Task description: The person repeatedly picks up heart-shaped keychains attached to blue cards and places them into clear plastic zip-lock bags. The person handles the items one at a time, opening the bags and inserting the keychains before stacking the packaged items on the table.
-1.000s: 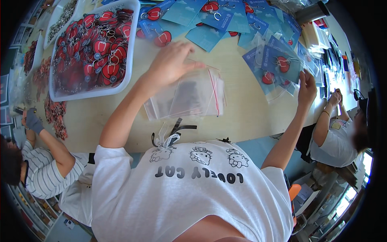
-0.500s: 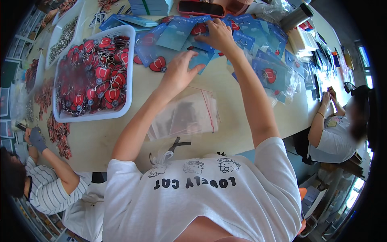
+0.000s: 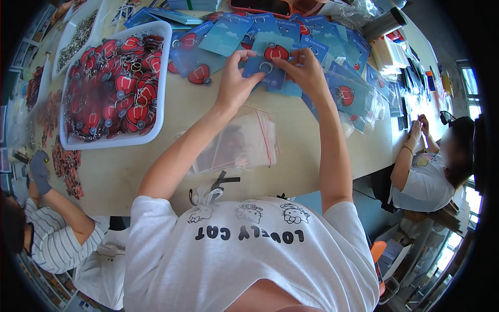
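Note:
A blue card [image 3: 253, 66] with a red keychain [image 3: 275, 52] lying against it is held between my hands, over the far middle of the table. My left hand [image 3: 235, 78] grips the card's left edge, thumb in front. My right hand [image 3: 306, 73] is closed at its right side, fingertips beside the keychain's metal ring [image 3: 266, 67]. Beyond and around them, more blue cards [image 3: 225, 35] with red keychains are spread and overlapping. Just left of my left hand lies a loose red keychain [image 3: 199, 75]. Clear plastic bags [image 3: 234, 143] lie flat between my forearms.
A white basket [image 3: 167, 78] full of red keychains stands at left, with a tray of metal parts [image 3: 75, 47] behind it. Bagged cards [image 3: 345, 96] lie right of my right arm. A grey cylinder [image 3: 385, 23] stands far right. Co-workers [image 3: 60, 229] [image 3: 429, 171] sit on both sides.
My hands have drawn nearer to each other and now hold a card with a keychain. Before, my right hand reached into the spread cards and my left hand was open.

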Motion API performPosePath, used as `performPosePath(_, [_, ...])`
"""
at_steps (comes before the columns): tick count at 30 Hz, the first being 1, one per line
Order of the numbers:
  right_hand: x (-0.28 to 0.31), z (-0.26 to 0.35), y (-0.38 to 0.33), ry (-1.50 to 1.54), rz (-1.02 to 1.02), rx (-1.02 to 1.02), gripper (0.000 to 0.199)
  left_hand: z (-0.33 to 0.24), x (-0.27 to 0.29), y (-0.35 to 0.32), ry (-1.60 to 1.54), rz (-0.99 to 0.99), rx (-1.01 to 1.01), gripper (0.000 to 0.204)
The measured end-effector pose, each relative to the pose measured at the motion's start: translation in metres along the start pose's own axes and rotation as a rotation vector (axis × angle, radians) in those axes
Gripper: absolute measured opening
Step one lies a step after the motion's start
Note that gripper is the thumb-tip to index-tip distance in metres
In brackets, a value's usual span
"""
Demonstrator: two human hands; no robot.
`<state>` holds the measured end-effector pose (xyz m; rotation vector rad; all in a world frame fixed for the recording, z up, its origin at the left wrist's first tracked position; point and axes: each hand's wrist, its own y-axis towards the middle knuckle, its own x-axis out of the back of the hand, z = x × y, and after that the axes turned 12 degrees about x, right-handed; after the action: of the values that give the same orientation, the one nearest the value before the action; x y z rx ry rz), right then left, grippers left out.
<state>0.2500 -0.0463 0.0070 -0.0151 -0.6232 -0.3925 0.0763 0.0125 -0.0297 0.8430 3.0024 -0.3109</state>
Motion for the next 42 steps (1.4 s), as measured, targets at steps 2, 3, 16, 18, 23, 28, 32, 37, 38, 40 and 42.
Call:
performPosePath(2, [0.005, 0.003, -0.014, 0.126, -0.013, -0.047, 0.068, -0.007, 0.011, -0.009, -0.074, 0.124, 0.018, 0.044])
performPosePath(3, [0.004, 0.001, -0.021, 0.185, -0.058, -0.034, 0.068, -0.013, 0.018, -0.014, -0.105, 0.202, 0.03, 0.044])
performPosePath(16, [0.034, 0.005, -0.087, 0.678, 0.139, -0.076, 0.038, -0.055, 0.055, -0.045, 0.333, 0.336, 0.084, 0.045])
performPosePath(18, [0.043, -0.01, -0.102, 0.608, -0.096, -0.056, 0.031, -0.047, 0.056, -0.067, 0.809, 0.046, -0.053, 0.049])
performPosePath(23, [0.053, -0.037, -0.112, 0.782, -0.335, -0.072, 0.021, -0.007, 0.051, -0.094, 1.16, -0.059, -0.218, 0.041])
performPosePath(28, [0.048, -0.038, -0.109, 0.91, -0.319, -0.05, 0.022, -0.002, 0.042, -0.091, 0.87, -0.042, -0.331, 0.035])
performPosePath(32, [0.047, -0.045, -0.098, 0.816, -0.327, -0.108, 0.024, -0.009, 0.046, -0.087, 0.837, -0.101, -0.493, 0.028])
performPosePath(37, [0.049, -0.033, -0.089, 0.729, -0.272, -0.108, 0.026, -0.013, 0.055, -0.077, 0.145, 0.297, 0.162, 0.025])
performPosePath(38, [0.051, -0.031, -0.087, 0.713, -0.249, -0.101, 0.026, -0.016, 0.056, -0.075, 0.088, 0.355, 0.244, 0.025])
performPosePath(40, [0.054, -0.029, -0.086, 0.662, -0.184, -0.081, 0.026, -0.023, 0.059, -0.072, -0.028, 0.473, 0.406, 0.025])
performPosePath(42, [0.05, -0.027, -0.085, 0.618, -0.16, -0.055, 0.023, -0.024, 0.058, -0.073, -0.025, 0.489, 0.363, 0.029])
